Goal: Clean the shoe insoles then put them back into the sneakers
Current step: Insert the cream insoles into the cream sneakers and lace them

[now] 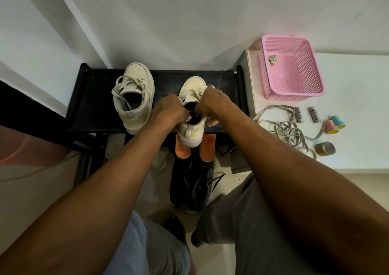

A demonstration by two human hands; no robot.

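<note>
On rack (94, 106), left hand (170, 110), right hand (212, 103) grip sneaker (190, 134).

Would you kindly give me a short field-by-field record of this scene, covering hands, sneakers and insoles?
left hand: grips the held sneaker at its opening
right hand: grips the same opening, opposite side
held sneaker: cream, over the black rack's front edge
other sneaker: cream, laced, untouched on the rack
orange insoles: two, outside the shoes, partly hidden below the held sneaker
pink basket: on the white surface at right
</note>
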